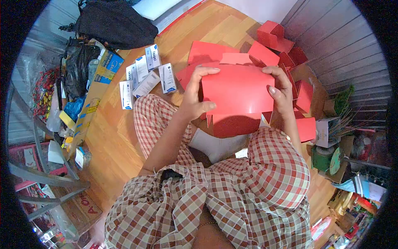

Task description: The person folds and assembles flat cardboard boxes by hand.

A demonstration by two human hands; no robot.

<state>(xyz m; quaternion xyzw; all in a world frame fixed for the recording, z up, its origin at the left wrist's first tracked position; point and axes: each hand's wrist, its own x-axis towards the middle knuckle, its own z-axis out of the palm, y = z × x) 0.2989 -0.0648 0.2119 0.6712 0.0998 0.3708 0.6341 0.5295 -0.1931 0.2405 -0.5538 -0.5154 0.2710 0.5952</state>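
Note:
A partly folded red cardboard box is held up above my crossed legs, its broad glossy panel bowed and facing me. My left hand grips its left side, with the thumb on the front panel and a finger over the top edge. On the opposite side my right hand holds the box, thumb against the panel and fingers bent at the upper right corner. Flaps hang along its lower edge. Behind it a flat red cardboard sheet lies on the wooden floor, partly hidden by the box.
Several folded red cardboard pieces lie to the far right. Several small white and blue boxes are left of the held box. A black bag rests at the upper left, above an open carton. Curved metal bars stand at lower left.

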